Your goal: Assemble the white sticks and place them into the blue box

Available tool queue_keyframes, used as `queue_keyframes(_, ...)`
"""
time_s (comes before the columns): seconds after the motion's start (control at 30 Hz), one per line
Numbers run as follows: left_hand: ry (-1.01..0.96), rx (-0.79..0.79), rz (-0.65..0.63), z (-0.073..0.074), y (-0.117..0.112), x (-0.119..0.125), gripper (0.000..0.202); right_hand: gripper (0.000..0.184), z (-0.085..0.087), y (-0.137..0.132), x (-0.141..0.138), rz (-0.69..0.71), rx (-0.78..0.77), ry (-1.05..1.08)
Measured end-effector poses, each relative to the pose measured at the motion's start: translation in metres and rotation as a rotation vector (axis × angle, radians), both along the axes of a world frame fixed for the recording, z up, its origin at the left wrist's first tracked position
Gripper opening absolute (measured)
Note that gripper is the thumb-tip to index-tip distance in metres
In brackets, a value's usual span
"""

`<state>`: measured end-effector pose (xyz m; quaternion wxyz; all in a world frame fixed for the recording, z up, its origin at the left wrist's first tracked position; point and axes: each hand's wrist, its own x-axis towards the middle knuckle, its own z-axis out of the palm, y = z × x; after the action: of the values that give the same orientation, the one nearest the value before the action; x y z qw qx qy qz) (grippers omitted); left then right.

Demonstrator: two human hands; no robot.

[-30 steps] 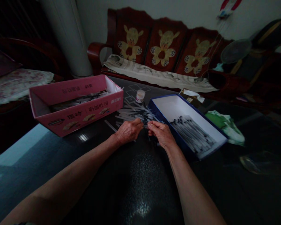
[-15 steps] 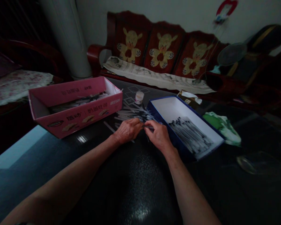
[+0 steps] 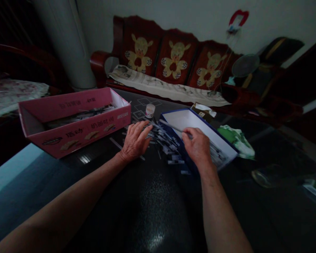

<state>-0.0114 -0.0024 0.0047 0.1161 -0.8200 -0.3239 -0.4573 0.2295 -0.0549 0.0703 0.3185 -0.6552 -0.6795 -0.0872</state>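
My right hand (image 3: 198, 146) hovers over the near end of a blue box with a white inside (image 3: 192, 121) and pinches a thin pale stick (image 3: 171, 127) that points left and away. More such sticks lie in that box under my hand. My left hand (image 3: 135, 140) rests flat, fingers stretched, on a loose heap of sticks (image 3: 163, 140) on the dark glossy table (image 3: 152, 203). A pink cardboard box (image 3: 73, 121) with more sticks inside stands to the left.
A small white jar (image 3: 149, 110) stands behind the heap. A green and white cloth (image 3: 237, 140) lies right of the blue box. A red wooden sofa with bear cushions (image 3: 173, 59) runs along the back. A white column (image 3: 65, 42) rises at the back left.
My hands were pinched together at the heap; now the right hand has moved right over the blue box with a stick, and the left hand has spread flat on the heap. The view swung right.
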Motion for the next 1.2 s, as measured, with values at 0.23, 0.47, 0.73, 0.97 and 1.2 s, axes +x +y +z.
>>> queue_keyframes(0.23,-0.199,-0.085,0.103,-0.007,0.011,-0.003,0.044,0.027,-0.004,-0.025,0.096,-0.423,-0.163,-0.203)
queue_keyframes(0.47,-0.388,-0.168,0.174,-0.01,0.024,-0.011,0.034,0.027,-0.022,-0.039,0.122,-0.564,-0.444,-0.25)
queue_keyframes(0.73,-0.689,-0.322,0.267,-0.014,0.048,-0.03,0.026,0.026,-0.003,-0.029,0.038,-0.159,0.024,-0.068)
queue_keyframes(0.97,-0.706,-0.329,0.262,-0.019,0.049,-0.031,0.026,0.02,-0.031,-0.001,-0.092,0.209,-0.255,-0.055)
queue_keyframes(1.2,-0.609,-0.278,0.201,-0.021,0.045,-0.025,0.026,0.023,-0.055,0.008,-0.111,0.12,-0.352,-0.253)
